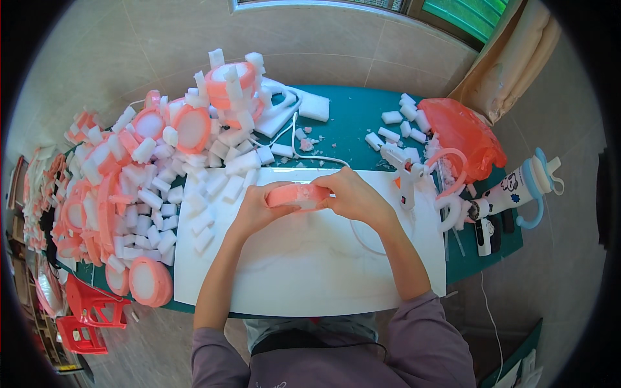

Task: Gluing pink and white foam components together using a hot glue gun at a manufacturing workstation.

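Observation:
A round pink foam piece (pixel 299 194) with a white centre is held over the white board (pixel 310 271), tilted so that its edge shows. My left hand (pixel 255 210) grips its left side, thumb along the near edge. On the opposite side my right hand (pixel 354 195) is closed on it, fingers at the rim and thumb beneath. To the right of my hands a white hot glue gun (pixel 404 178) stands at the board's far right corner. Several small white foam blocks (pixel 202 220) lie on the board's left part.
A large heap of white foam blocks (pixel 152 197) and pink foam rings (pixel 192 129) covers the table's left side. At right are a red plastic bag (pixel 456 132), a white and blue bottle (pixel 514 189) and a pink ring (pixel 451 169). Red stools (pixel 97 304) stand at lower left.

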`<state>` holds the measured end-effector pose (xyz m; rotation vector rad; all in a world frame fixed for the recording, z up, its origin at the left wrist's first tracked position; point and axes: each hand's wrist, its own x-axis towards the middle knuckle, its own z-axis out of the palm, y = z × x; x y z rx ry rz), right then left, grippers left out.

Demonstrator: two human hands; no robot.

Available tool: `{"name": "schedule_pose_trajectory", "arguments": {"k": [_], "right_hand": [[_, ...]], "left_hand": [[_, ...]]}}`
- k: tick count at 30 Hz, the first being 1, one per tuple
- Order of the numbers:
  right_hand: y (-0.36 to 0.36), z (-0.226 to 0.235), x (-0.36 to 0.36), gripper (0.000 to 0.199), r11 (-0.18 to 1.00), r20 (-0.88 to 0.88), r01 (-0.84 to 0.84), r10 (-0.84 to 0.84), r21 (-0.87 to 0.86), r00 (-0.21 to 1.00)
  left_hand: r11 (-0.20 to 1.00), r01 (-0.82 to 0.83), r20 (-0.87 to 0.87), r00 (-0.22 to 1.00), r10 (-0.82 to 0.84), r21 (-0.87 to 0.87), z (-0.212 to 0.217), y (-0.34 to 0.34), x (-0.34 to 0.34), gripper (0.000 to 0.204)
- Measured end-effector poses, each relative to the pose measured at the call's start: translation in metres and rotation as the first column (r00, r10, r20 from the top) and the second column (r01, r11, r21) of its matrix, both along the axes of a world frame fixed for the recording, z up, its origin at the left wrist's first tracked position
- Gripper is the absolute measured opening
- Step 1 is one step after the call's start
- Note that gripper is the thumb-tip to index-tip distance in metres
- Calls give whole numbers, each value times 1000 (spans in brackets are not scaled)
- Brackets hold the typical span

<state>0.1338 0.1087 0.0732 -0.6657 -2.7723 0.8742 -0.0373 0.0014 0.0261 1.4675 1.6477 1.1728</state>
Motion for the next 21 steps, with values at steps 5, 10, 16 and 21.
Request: {"name": "schedule_pose_trajectory", "arguments": {"k": [5, 10, 16, 21], "right_hand": [[-1, 3, 0, 18, 1000, 4, 4, -4, -5, 1000], [0, 1, 1, 18, 1000, -11, -2, 2, 0, 1000], [2, -2, 0, 19, 1000, -8, -5, 5, 12, 1000], [2, -2, 1, 18, 1000, -5, -2, 2, 16, 1000]], "left_hand": [[1000, 0, -4, 1000, 0, 12, -2, 1, -1, 37], [1000, -10, 0, 1000, 10, 1, 2, 0, 2, 33], [1000, -13, -13, 1000, 13, 23, -5, 1, 1, 36], [1000, -6, 3, 1000, 6, 29, -4, 1, 2, 35]]}}
